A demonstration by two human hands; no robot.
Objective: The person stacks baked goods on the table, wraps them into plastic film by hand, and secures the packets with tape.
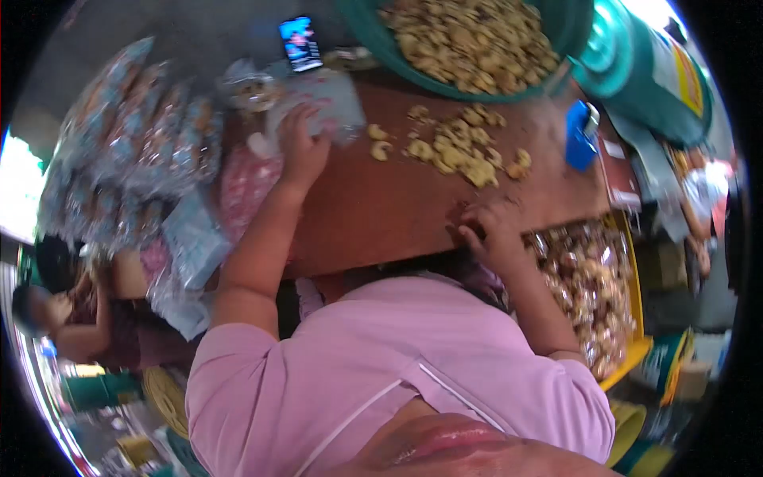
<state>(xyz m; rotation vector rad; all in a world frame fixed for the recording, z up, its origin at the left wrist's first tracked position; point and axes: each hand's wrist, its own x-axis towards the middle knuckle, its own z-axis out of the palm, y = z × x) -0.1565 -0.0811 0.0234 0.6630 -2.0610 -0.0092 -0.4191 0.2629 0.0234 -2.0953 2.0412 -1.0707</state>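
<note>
My left hand (304, 151) reaches over the near edge of a clear plastic bag with pink print (338, 103) at the upper left of the brown table (358, 215). Its fingers are spread, nothing visible in them. My right hand (490, 230) rests at the table's front edge, fingers curled and slightly blurred; whether it holds anything is hidden. Beyond it lies a loose pile of curved, pale yellow snack pieces (457, 147). Two pieces (380, 149) lie apart, nearer my left hand. Pink packaging (250, 187) sits beside my left forearm.
A green basin (366, 40) of snacks stands at the back. Packed bags (143, 135) are stacked left. A phone (300, 44) lies at the back, a blue object (581, 135) right. A yellow crate (633, 278) holds wrapped packs. Another person (91, 318) is at far left.
</note>
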